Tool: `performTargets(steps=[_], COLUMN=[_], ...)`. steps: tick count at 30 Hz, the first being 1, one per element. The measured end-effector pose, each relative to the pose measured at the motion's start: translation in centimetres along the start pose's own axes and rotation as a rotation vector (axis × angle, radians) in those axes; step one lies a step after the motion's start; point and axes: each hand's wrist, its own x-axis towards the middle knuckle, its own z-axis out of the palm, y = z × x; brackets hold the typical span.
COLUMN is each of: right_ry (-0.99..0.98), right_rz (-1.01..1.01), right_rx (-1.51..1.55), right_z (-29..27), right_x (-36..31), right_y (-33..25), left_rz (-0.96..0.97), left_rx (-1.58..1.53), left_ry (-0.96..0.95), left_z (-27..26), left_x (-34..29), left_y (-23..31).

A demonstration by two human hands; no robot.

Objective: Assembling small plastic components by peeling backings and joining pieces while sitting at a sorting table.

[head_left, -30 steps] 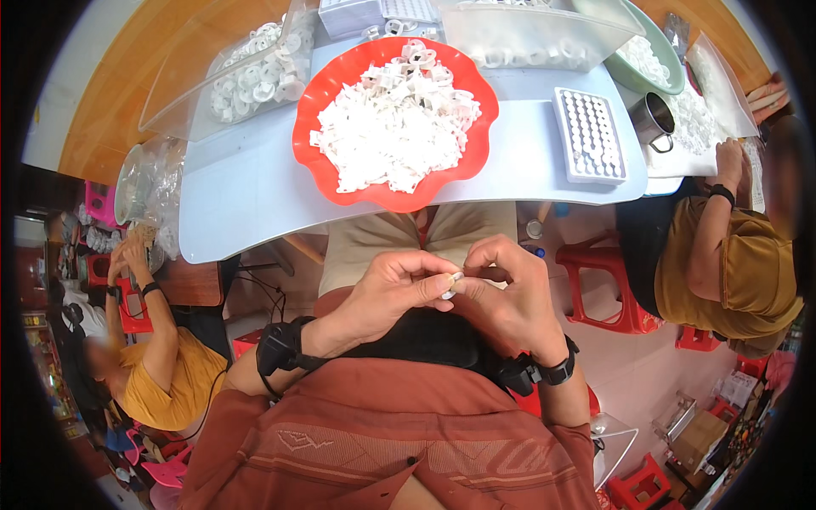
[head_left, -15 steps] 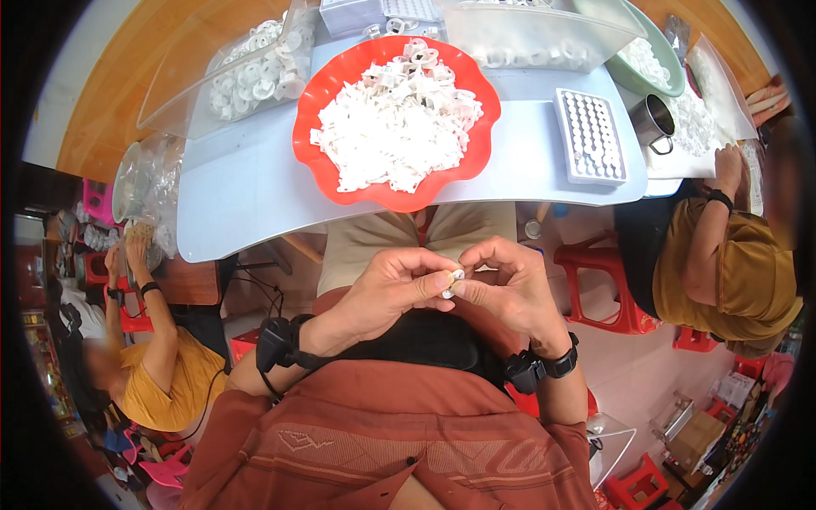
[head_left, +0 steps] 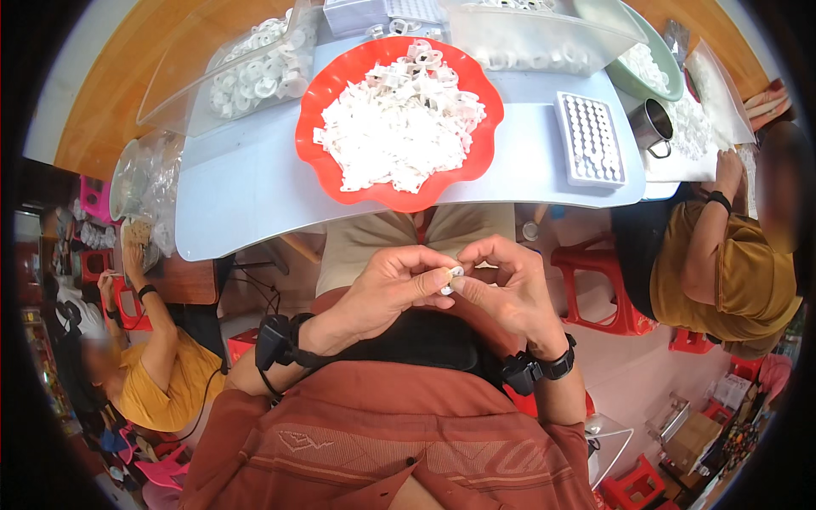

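Close together above my lap, both hands pinch a small round white plastic part (head_left: 456,273). My left hand (head_left: 403,279) has its thumb and forefinger closed on the part. From the other side, my right hand (head_left: 506,285) pinches it between thumb and fingertips. The fingers cover most of the part, so its exact shape is hidden. Beyond my hands, on the table, a red scalloped bowl (head_left: 310,149) holds a heap of small white plastic pieces (head_left: 399,127).
The light-blue table (head_left: 242,200) carries a clear bin of white rings (head_left: 259,85), another clear bin (head_left: 544,38), a tray of round parts (head_left: 591,140) and a metal mug (head_left: 653,126). Co-workers sit left (head_left: 170,382) and right (head_left: 701,255). A red stool (head_left: 603,285) stands at right.
My hands keep almost the same place and grip on the white part, with only slight finger movement. At left, the co-worker's hands have shifted a little.
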Motion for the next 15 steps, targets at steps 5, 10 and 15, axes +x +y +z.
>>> performTargets(steps=[5, 10, 15], right_ry=[-0.006, -0.041, 0.018], right_rz=[-0.013, -0.248, -0.481], right_rx=[-0.079, -0.340, -0.487], right_z=[0.0, -0.5, 0.0], right_x=[-0.1, -0.1, -0.1], right_y=[-0.8, -1.2, -1.4], left_rz=[0.000, -0.019, -0.005], left_rx=[-0.088, -0.139, -0.148], left_ry=[-0.029, -0.055, -0.064], left_z=[-0.1, 0.0, -0.4], left_x=[-0.1, -0.3, -0.3], left_y=[0.0, 0.4, 0.1])
